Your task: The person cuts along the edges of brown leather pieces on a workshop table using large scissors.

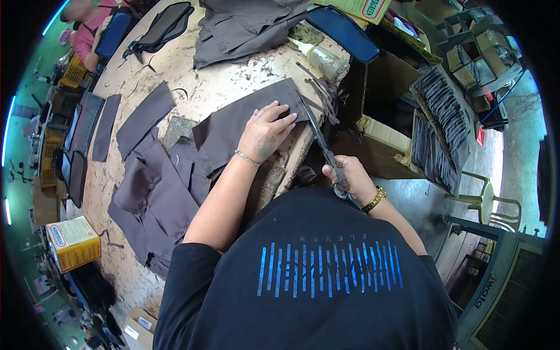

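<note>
My left hand (266, 131) lies flat, fingers spread, on a dark grey fabric piece (245, 114) at the edge of the worn worktable (204, 87). My right hand (350, 175) grips the handles of long dark scissors (319, 139). Their blades run along the fabric's right edge, near my left fingertips. A heap of similar dark fabric pieces (157, 198) lies to the left of my forearm. A silver bracelet is on my left wrist and a gold watch on my right.
A glue bottle (321, 58), folded dark cloth (245, 26) and a blue pad (344, 32) sit at the table's far side. Cardboard boxes (385, 122) hold stacked dark pieces (443, 116) on the right. A yellow carton (73, 242) stands left. Another person (87, 29) works at the far end.
</note>
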Demonstrator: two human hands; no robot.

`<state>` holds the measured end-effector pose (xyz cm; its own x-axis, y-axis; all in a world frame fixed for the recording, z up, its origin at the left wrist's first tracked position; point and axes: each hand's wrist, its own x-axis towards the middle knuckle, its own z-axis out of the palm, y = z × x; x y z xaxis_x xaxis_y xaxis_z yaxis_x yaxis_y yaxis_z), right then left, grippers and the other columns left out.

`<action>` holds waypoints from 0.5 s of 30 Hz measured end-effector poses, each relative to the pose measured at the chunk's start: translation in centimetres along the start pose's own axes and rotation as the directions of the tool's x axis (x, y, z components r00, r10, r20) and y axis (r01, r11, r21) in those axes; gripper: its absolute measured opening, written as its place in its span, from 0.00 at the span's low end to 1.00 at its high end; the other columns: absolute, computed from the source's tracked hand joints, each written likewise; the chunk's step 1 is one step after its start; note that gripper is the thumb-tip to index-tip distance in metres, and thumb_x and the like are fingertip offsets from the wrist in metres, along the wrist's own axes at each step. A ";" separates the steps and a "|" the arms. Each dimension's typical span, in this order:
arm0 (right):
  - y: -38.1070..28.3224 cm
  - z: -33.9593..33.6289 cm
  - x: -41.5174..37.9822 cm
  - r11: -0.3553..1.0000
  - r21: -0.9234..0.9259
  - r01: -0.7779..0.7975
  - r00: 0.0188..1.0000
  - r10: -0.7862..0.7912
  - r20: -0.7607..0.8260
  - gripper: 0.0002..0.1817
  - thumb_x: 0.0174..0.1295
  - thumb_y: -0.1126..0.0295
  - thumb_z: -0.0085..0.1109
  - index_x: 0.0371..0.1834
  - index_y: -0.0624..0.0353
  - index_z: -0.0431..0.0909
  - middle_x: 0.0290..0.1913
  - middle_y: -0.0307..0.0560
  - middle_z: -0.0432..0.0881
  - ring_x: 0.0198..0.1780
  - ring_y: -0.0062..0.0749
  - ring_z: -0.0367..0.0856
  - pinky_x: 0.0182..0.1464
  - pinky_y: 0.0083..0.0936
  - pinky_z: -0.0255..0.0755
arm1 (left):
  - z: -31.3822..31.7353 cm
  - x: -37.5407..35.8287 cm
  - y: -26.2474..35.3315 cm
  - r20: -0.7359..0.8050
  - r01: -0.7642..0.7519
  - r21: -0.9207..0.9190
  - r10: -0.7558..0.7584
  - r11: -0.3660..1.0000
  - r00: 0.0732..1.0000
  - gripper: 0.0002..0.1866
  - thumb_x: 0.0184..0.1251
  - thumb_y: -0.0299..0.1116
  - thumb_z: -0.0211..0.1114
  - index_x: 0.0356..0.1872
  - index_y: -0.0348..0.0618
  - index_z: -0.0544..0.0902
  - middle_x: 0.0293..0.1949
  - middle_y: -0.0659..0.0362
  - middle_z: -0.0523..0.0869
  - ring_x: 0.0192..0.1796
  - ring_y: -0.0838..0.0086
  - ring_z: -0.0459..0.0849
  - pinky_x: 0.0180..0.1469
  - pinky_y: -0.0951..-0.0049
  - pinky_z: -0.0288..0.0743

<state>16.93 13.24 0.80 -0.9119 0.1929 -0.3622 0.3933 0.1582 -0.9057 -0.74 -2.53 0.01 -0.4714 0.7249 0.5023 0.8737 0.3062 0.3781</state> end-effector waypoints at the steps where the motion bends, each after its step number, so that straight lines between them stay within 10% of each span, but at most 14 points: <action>1: 0.2 0.1 0.0 1.000 0.015 -0.010 1.000 0.010 0.000 0.27 0.50 0.45 0.60 0.16 0.61 0.69 0.13 0.32 0.66 0.17 0.13 0.61 0.19 0.17 0.60 | -0.1 0.0 0.0 0.011 -0.004 0.003 0.004 1.000 1.000 0.12 0.51 0.32 0.65 0.39 0.52 0.82 0.45 0.57 0.79 0.53 0.60 0.75 0.51 0.57 0.70; 15: -0.8 0.6 1.4 0.977 0.215 -0.002 1.000 -0.001 0.015 0.27 0.51 0.42 0.56 0.19 0.59 0.71 0.16 0.34 0.71 0.16 0.13 0.66 0.18 0.13 0.59 | -0.5 -0.1 0.3 0.020 -0.044 -0.023 0.044 0.999 0.999 0.12 0.50 0.32 0.65 0.39 0.53 0.82 0.45 0.57 0.79 0.53 0.61 0.75 0.51 0.58 0.71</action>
<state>15.26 12.83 0.93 -0.9140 0.1783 -0.3646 0.3608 -0.0540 -0.9311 -0.53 -2.86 0.47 -0.4298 0.7502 0.5025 0.8904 0.2598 0.3737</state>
